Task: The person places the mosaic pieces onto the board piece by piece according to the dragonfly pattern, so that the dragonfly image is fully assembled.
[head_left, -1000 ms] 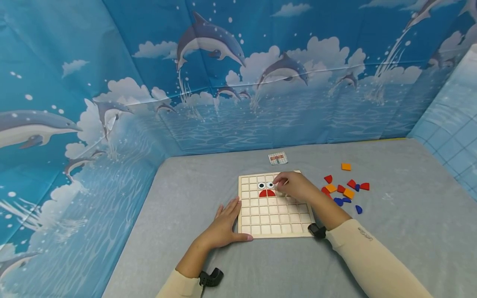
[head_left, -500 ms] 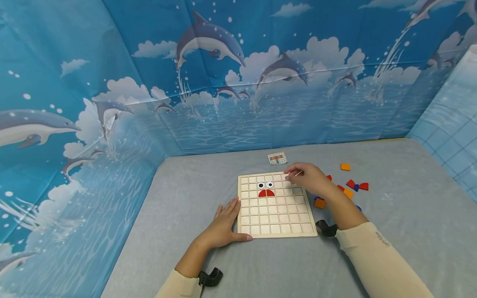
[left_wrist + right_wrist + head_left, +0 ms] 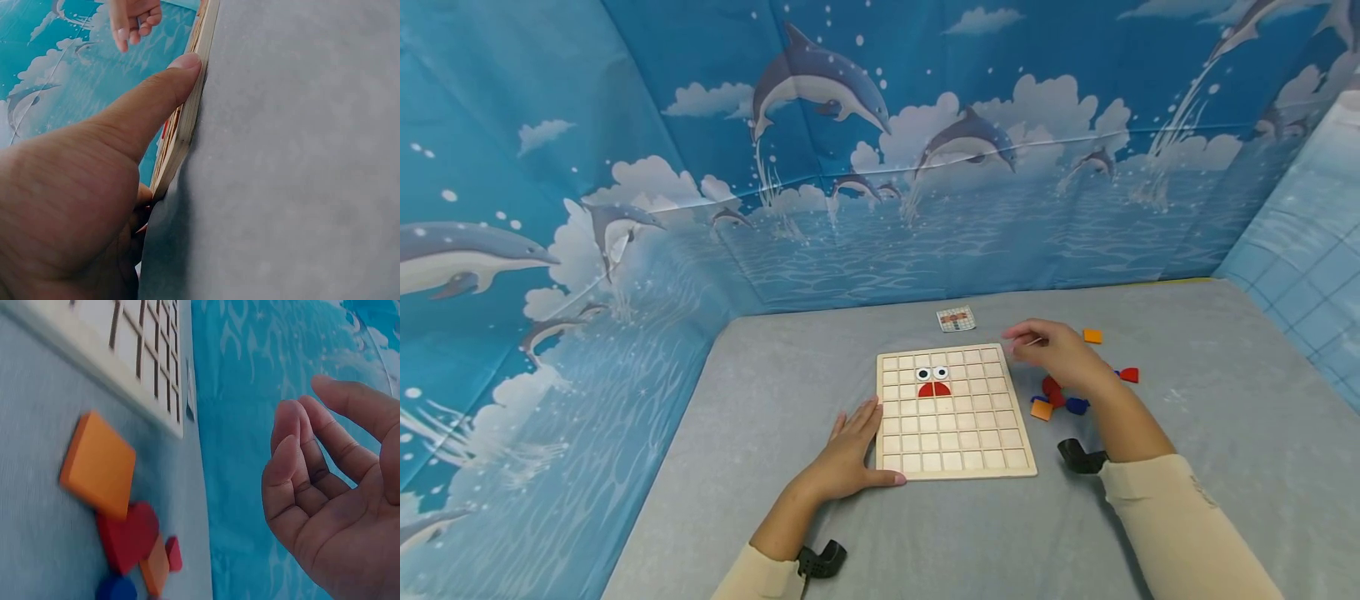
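A wooden grid board (image 3: pixel 955 446) lies on the grey cloth. Two white eye pieces (image 3: pixel 932 373) sit side by side in its upper cells, with two red quarter-round pieces (image 3: pixel 934 390) directly below them. My left hand (image 3: pixel 842 454) steadies the near left corner: its straight fingers lie along the left side and the thumb rests on the front edge. In the left wrist view, the thumb (image 3: pixel 156 94) touches the board's rim. Above the cloth, just beyond the board's right side, is my right hand (image 3: pixel 1060 354). Its fingers are loosely bent, and nothing is between them in the right wrist view.
Under and around the right hand lie loose pieces: an orange square (image 3: pixel 1041 410), a red piece (image 3: pixel 1052 392), a blue piece (image 3: pixel 1077 406) and others. Another orange square (image 3: pixel 1092 336) is farther back. A small printed pattern card (image 3: pixel 956 319) lies behind the board. Dolphin-print curtains enclose the table.
My right hand has moved from over the board, beside the eye pieces, to the right, past the board's side and over the loose pieces. The left hand has stayed at the corner.
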Tool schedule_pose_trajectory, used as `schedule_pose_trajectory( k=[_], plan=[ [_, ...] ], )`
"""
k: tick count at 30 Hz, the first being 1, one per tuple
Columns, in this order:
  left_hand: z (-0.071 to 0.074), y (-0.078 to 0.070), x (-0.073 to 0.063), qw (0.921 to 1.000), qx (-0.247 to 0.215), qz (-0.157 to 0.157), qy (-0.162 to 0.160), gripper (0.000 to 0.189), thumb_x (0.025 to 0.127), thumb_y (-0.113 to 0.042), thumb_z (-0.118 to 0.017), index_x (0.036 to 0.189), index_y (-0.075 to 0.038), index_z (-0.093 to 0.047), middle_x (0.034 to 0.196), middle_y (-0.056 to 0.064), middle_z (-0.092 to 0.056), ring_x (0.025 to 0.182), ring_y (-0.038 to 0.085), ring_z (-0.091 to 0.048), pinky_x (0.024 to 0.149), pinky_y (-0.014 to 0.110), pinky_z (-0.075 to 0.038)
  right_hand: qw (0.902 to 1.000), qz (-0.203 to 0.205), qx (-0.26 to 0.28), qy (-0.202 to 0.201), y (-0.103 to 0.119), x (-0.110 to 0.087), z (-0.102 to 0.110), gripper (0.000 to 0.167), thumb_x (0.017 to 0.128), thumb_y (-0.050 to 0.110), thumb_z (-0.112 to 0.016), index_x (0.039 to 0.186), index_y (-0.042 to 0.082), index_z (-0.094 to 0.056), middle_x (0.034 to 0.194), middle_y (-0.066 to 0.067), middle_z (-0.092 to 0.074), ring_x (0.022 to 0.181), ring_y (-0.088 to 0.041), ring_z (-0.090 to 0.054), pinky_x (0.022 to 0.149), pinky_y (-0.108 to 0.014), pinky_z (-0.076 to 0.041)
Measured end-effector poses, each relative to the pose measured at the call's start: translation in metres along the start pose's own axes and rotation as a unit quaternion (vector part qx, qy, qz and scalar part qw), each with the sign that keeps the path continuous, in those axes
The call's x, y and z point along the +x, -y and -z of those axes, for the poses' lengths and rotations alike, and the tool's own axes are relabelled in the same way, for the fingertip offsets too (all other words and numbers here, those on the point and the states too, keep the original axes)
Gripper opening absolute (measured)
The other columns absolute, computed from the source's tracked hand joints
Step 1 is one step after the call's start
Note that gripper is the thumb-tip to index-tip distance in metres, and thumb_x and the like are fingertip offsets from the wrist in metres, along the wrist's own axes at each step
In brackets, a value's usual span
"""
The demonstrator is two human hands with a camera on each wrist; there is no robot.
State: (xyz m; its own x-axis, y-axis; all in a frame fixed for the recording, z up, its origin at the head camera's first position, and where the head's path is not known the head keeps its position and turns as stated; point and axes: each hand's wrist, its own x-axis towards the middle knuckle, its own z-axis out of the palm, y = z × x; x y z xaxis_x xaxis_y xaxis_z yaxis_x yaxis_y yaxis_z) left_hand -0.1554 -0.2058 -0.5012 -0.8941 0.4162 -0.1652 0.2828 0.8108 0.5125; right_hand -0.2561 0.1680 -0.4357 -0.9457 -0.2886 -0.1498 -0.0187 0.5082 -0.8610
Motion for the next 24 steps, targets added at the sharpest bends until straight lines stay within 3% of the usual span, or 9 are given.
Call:
schedule_pose_trajectory(
  k=[9, 15, 24],
  plan=[
    [0.000, 0.000, 0.000, 1.0000, 0.000, -0.004, -0.001, 0.119, 0.078, -0.066, -0.076, 0.163, -0.008, -0.015, 0.172, 0.004, -0.009, 0.160, 0.021, -0.008, 0.128, 0.055, 0.000, 0.9998, -0.009, -0.015, 0.008, -0.015, -0.009, 0.019, 0.048, 0.102, 0.033, -0.060, 0.142, 0.008, -0.054, 0.130, -0.017, -0.061, 0.117, -0.033, -0.058, 0.093, -0.044, -0.054],
    [0.000, 0.000, 0.000, 1.0000, 0.003, -0.006, 0.000, 0.119, 0.079, -0.066, -0.076, 0.163, -0.008, -0.014, 0.172, 0.004, -0.009, 0.160, 0.021, -0.008, 0.128, 0.055, -0.001, 0.9990, -0.008, -0.043, 0.003, -0.029, -0.012, 0.029, 0.044, 0.102, 0.028, -0.060, 0.138, 0.004, -0.057, 0.122, -0.017, -0.064, 0.108, -0.032, -0.061, 0.084, -0.037, -0.055],
    [0.001, -0.001, 0.000, 1.0000, 0.002, 0.000, -0.001, 0.119, 0.079, -0.065, -0.077, 0.163, -0.009, -0.015, 0.172, 0.004, -0.010, 0.160, 0.022, -0.008, 0.128, 0.055, -0.001, 0.9963, -0.034, -0.057, 0.056, -0.044, -0.015, 0.031, 0.044, 0.100, 0.029, -0.063, 0.135, 0.003, -0.059, 0.115, -0.011, -0.064, 0.098, -0.023, -0.064, 0.082, -0.035, -0.056]
  ],
)
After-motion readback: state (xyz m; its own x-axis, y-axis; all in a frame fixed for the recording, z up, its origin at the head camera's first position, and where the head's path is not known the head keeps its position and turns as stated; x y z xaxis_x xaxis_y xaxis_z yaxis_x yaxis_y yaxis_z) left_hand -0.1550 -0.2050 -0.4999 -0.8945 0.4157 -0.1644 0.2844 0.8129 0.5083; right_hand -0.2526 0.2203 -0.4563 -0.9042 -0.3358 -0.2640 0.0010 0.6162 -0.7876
